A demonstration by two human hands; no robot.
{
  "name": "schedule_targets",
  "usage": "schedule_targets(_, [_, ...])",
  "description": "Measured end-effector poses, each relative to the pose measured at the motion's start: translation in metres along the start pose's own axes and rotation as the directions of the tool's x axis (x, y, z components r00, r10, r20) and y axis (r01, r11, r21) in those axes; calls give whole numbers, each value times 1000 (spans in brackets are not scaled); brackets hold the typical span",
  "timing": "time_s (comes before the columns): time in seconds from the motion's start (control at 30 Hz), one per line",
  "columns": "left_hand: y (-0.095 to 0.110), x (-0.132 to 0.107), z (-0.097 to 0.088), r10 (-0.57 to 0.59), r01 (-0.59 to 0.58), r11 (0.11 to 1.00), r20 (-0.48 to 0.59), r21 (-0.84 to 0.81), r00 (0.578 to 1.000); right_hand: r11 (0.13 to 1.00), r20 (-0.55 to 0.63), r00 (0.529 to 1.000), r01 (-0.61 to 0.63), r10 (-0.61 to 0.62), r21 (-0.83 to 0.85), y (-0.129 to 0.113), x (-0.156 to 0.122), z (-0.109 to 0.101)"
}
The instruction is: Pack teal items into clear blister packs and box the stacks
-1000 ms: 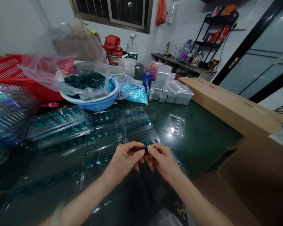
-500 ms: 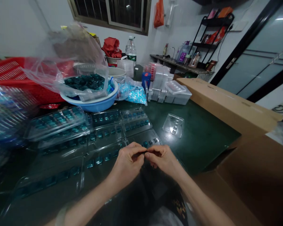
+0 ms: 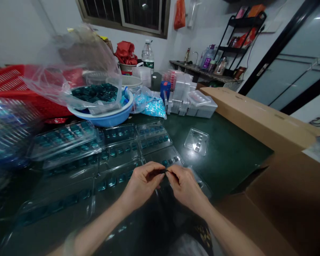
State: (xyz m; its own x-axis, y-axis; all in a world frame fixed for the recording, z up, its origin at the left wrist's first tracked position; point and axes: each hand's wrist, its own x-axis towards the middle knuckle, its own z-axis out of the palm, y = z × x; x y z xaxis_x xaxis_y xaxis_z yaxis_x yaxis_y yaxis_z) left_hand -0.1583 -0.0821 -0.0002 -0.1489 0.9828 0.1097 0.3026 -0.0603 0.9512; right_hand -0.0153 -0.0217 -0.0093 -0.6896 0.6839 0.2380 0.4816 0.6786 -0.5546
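My left hand [image 3: 142, 184] and my right hand [image 3: 186, 185] meet fingertip to fingertip above the table. Pinched between them is a small dark piece [image 3: 164, 171], mostly hidden by the fingers. Just beyond it lies a clear plastic tray [image 3: 154, 156] with a teal piece [image 3: 165, 162] in one of its pockets. Another clear tray [image 3: 202, 183] shows beside my right hand. To the left, several clear trays [image 3: 120, 153] hold rows of teal pieces in their pockets, and some trays are stacked.
A blue basin [image 3: 106, 122] holds an open plastic bag [image 3: 53, 85] of dark teal pieces. One clear tray [image 3: 196, 142] lies apart on the green tabletop [image 3: 229, 142]. Clear boxes [image 3: 182, 94] stand at the back, and a cardboard box [image 3: 256, 117] flanks the right side.
My right hand has turned slightly and its fingers have shifted on the small dark piece, uncovering the tray beside it. My left hand has barely moved.
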Motion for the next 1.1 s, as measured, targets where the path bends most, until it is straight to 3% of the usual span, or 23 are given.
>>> schedule_targets(0.1, [-4,-2,2,191,-176,956,-45,234,981,999,-47,999,-14,12,-50,-6,-3,5])
schedule_targets(0.17, [-6,-2,4,262,-228,921,-71,316,962,998,-87,996,-13,8,-59,-10,-5,7])
schedule_targets(0.23, [-4,-1,4,204,-177,951,-83,253,975,998,-83,996,13,-8,64,-11,-6,4])
schedule_targets(0.3, [-1,0,1,102,-92,988,-80,124,992,956,-76,997,-8,31,292,-8,-6,-1])
schedule_targets(0.43, [9,2,-3,38,-41,997,-50,-67,998,742,24,978,-172,205,647,0,-6,-8])
schedule_targets(0.53, [12,3,2,-28,17,993,-87,-117,996,603,115,963,-244,244,760,3,-8,-3])
schedule_targets(0.63, [11,5,9,-84,74,991,-88,-116,993,550,90,947,-254,308,796,2,-11,1])
schedule_targets(0.77, [9,9,15,-76,75,993,-10,-88,997,593,59,942,-256,330,763,7,-17,-3])
schedule_targets(0.87, [8,14,7,-96,97,995,67,-15,993,708,2,949,-236,315,665,23,-16,-9])
schedule_targets(1.0, [7,17,-21,-168,170,982,-32,80,985,920,-179,951,-177,251,350,49,-2,-9])
schedule_targets(1.1, [4,14,-42,-171,181,979,-106,95,980,990,-161,981,-96,111,100,58,12,-4])
